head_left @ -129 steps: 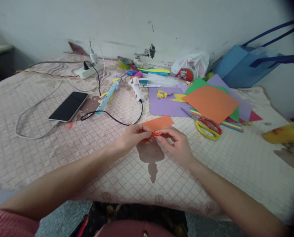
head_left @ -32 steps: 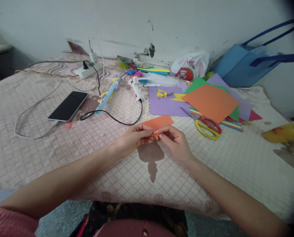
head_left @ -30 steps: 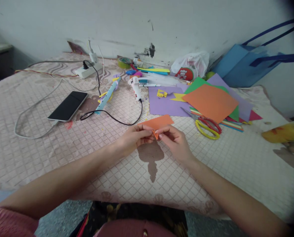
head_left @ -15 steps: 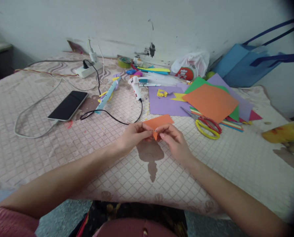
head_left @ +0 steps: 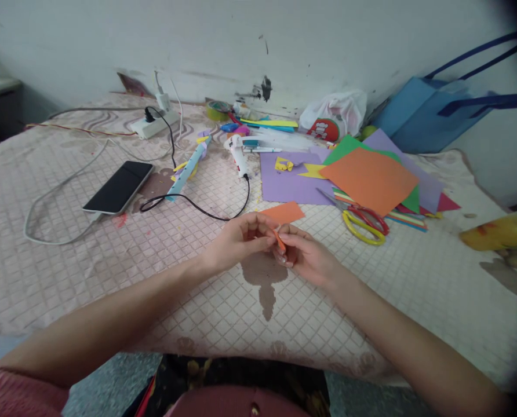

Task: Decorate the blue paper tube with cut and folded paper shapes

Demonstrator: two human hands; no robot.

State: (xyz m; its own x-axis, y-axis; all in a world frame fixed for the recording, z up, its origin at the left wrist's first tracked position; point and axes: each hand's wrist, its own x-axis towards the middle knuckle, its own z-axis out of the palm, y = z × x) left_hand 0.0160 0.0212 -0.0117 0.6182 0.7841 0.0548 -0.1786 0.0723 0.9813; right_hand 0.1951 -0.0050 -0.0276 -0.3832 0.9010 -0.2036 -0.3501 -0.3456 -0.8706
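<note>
Between my two hands, over the near middle of the table, is a small folded piece of orange paper (head_left: 280, 240). My left hand (head_left: 243, 240) pinches its left side with thumb and forefinger. From the other side, my right hand (head_left: 307, 252) grips it between thumb and fingers. My fingertips cover part of the piece, so its full shape is hidden. Just behind my hands lies a flat orange paper strip (head_left: 287, 211), partly covered by my left hand. Scissors (head_left: 364, 226) with red and yellow handles rest to the right.
Coloured paper sheets (head_left: 371, 176) are stacked at the right, beside a purple sheet (head_left: 284, 188). A white glue gun (head_left: 237, 155) trails a black cord. To the left are a phone (head_left: 119, 186), a power strip (head_left: 148, 126) and a decorated light-blue strip (head_left: 188, 169). A blue bag (head_left: 428, 116) stands behind.
The orange piece has turned from a downward-pointing triangle to a narrow, slanted shape. My right hand has rolled with its fingers lower, and my left fingers have shifted slightly right.
</note>
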